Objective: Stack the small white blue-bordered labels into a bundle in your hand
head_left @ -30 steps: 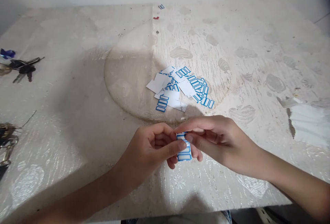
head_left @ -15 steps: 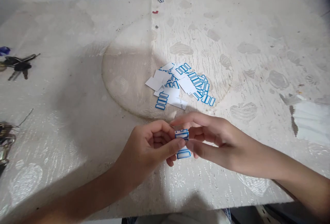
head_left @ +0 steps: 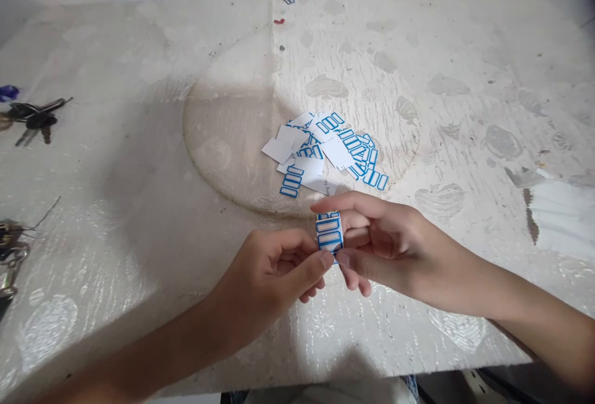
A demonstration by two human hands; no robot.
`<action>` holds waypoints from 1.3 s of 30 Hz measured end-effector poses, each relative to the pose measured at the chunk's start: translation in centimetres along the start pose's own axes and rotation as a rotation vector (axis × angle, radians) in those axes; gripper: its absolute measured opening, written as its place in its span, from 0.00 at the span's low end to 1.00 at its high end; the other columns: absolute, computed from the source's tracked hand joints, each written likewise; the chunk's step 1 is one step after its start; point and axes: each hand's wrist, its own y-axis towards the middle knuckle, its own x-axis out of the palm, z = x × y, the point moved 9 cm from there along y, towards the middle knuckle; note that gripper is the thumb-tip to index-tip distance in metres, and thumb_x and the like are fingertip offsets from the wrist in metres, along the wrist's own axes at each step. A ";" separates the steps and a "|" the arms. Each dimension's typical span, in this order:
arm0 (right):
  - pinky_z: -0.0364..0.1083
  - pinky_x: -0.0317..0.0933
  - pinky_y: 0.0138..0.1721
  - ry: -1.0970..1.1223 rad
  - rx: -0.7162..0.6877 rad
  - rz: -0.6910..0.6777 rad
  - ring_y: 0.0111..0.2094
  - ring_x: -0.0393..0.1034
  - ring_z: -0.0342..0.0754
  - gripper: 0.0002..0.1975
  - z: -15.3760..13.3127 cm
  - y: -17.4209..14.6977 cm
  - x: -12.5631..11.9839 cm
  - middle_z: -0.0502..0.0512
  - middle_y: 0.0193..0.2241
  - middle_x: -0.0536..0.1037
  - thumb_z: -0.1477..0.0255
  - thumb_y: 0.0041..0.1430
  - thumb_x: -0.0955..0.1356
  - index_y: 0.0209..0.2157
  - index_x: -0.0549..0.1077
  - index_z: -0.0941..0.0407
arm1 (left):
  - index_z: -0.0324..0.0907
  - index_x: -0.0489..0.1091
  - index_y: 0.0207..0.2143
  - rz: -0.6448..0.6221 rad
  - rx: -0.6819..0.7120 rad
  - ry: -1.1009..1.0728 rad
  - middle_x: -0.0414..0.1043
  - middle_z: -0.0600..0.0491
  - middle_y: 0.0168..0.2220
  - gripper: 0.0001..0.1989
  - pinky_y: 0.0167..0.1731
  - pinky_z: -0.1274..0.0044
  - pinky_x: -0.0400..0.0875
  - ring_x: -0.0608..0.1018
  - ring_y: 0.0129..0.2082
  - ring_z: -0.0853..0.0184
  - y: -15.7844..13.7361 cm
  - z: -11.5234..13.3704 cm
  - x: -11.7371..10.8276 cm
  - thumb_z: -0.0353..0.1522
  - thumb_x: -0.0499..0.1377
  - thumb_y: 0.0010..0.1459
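Between the fingers of both hands is a small white paper strip (head_left: 329, 230) printed with blue-outlined boxes. My left hand (head_left: 283, 267) pinches its lower left edge with thumb and fingers. From the other side, my right hand (head_left: 385, 237) grips it, thumb at the lower right edge and forefinger stretched across the top. The strip stands upright and looks curved over at its upper end; its back is hidden. Just beyond the hands lies a loose pile of paper pieces (head_left: 338, 150), some white side up, others showing blue outlines.
Keys (head_left: 39, 116) lie at the left edge, with a metal clasp (head_left: 12, 261) nearer to me. A torn white paper (head_left: 562, 215) rests at the right. Small red (head_left: 279, 21) and blue scraps (head_left: 289, 0) lie near the back of the patterned table cover (head_left: 139, 162).
More of the strip's printed face now shows above the thumbs, and its lower end no longer hangs below them. My right forefinger has moved up and away from the left fingers.
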 end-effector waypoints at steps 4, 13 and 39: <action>0.42 0.66 0.27 0.019 -0.007 0.001 0.26 0.66 0.41 0.23 -0.1 0.1 0.0 0.49 0.30 0.70 0.86 0.57 0.61 0.51 0.60 0.53 | 0.40 0.69 0.23 -0.004 0.016 0.016 0.66 0.56 0.20 0.11 0.22 0.81 0.62 0.67 0.21 0.73 0.0 0.0 0.0 0.35 0.56 0.56; 0.41 0.65 0.28 -0.043 -0.015 -0.010 0.27 0.67 0.41 0.25 -0.3 0.0 0.1 0.48 0.30 0.71 0.86 0.57 0.61 0.53 0.60 0.50 | 0.40 0.69 0.21 -0.007 -0.007 0.030 0.65 0.56 0.20 0.10 0.23 0.80 0.61 0.67 0.21 0.72 0.0 0.0 0.0 0.31 0.56 0.54; 0.39 0.64 0.29 -0.020 -0.052 -0.043 0.27 0.66 0.38 0.27 -0.7 0.2 0.5 0.46 0.29 0.71 0.87 0.57 0.60 0.53 0.61 0.48 | 0.39 0.66 0.21 -0.005 0.022 0.083 0.64 0.56 0.19 0.14 0.23 0.80 0.61 0.67 0.21 0.73 0.1 0.0 -0.1 0.37 0.55 0.57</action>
